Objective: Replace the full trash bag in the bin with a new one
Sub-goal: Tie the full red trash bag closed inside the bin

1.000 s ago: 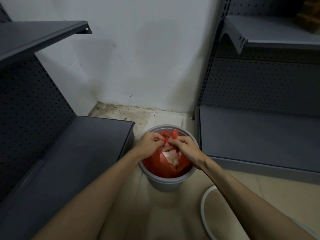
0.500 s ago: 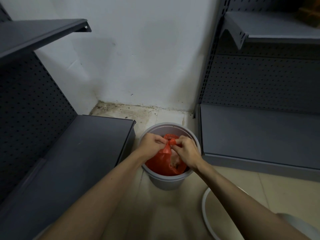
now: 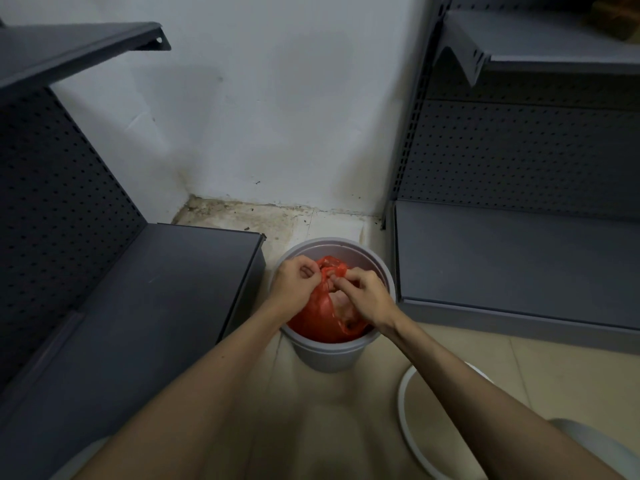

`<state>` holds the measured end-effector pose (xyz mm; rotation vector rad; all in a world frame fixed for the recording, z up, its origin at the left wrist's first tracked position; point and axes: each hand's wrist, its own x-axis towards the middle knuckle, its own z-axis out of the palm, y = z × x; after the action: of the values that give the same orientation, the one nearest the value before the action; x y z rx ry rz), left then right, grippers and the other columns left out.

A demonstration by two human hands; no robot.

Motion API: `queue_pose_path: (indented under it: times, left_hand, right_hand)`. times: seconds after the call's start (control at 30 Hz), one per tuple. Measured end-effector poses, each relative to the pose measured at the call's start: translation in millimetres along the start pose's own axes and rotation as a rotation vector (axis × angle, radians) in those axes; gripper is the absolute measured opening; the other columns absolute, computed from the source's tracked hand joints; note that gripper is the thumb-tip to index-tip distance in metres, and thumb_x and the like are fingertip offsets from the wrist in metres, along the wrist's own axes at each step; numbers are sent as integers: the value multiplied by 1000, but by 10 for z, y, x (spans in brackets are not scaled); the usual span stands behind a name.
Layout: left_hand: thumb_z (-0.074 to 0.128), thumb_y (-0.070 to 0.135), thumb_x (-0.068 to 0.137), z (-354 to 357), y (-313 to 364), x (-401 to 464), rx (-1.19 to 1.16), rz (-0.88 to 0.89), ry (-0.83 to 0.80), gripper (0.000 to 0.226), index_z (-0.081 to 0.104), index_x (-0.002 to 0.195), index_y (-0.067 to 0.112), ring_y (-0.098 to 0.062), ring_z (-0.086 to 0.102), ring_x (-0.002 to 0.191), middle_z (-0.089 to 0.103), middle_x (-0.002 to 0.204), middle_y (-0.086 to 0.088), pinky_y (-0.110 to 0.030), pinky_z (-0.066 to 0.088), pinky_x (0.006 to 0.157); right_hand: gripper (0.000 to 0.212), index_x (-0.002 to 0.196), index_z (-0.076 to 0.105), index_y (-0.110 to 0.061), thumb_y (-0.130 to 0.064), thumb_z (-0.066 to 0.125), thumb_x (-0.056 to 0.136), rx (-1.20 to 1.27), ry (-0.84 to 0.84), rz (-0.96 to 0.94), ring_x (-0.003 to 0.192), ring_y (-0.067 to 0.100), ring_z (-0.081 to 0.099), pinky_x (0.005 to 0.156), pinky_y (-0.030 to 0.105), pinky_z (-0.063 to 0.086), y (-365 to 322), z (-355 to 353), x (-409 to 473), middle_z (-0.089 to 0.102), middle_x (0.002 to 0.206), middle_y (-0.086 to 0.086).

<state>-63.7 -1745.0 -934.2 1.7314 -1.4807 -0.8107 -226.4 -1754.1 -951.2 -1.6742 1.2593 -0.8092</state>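
A small grey round bin (image 3: pixel 325 355) stands on the tiled floor between two shelf units. Inside it sits a full red trash bag (image 3: pixel 317 320) with pale contents showing through. My left hand (image 3: pixel 294 284) and my right hand (image 3: pixel 363 297) meet over the bin's middle. Both pinch the gathered red top of the bag between their fingertips, with a small red loop sticking up between them. No new bag is in sight.
Dark grey metal shelving with pegboard backs flanks the bin: a low shelf (image 3: pixel 145 306) on the left, another (image 3: pixel 512 261) on the right. A white wall is behind. A white ring-shaped rim (image 3: pixel 403 403) lies on the floor at lower right.
My hands have kept working the bag's top, drawing the red plastic into a tighter bunch over the bin. The bag's opening has narrowed, so less of the pale contents shows.
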Motion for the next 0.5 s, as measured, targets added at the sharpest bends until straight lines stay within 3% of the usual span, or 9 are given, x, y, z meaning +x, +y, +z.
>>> queue_pose_path:
  times: [0.07,0.13,0.2,0.27,0.37,0.43,0.5]
  left_hand:
    - [70,15,84,-7,2,13,30,1,16,3,67,85,14,-10,59,84,63,91,1,-21,45,73]
    - [70,16,83,-14,20,34,55,3,41,6,65,83,15,-10,56,89,56,98,1,-22,42,76]
    - [70,15,82,-21,61,42,83,-1,49,7,63,82,14,-10,53,91,52,100,2,-21,39,78]
    - [69,16,81,-40,96,46,117,-3,43,8,61,81,13,-11,52,91,51,98,2,-23,40,78]
    - [68,18,81,-151,81,55,197,-47,65,14,55,75,16,-17,53,88,50,93,2,-30,45,76]
    - [66,15,82,-235,29,62,233,-67,74,13,55,75,14,-20,54,87,51,91,-1,-32,47,74]
    - [65,10,84,-248,27,42,239,-52,32,9,57,79,9,-17,55,78,55,86,-1,-25,45,65]
  right_hand:
    - [23,76,75,-42,-30,64,92,57,52,17,92,15,65,89,36,49,-15,9,5,70,93,4]
    - [22,77,75,-46,-32,64,91,87,91,37,94,15,66,92,42,50,-43,15,22,71,94,2]
    - [19,81,77,-42,-32,64,90,141,135,55,93,17,68,92,47,51,-93,19,28,73,93,0]
    - [21,81,79,-27,-31,61,92,159,202,72,84,18,69,85,49,53,-128,10,25,74,83,2]
    - [33,73,74,-13,-29,54,94,31,406,151,71,18,67,74,44,54,-105,-80,19,72,69,4]
    - [32,73,73,-16,-27,50,93,-114,471,231,75,21,66,82,45,53,-49,-194,-5,72,73,0]
    - [29,75,74,-17,-25,52,92,-209,406,235,79,21,66,88,46,51,-10,-242,-36,73,77,-1]
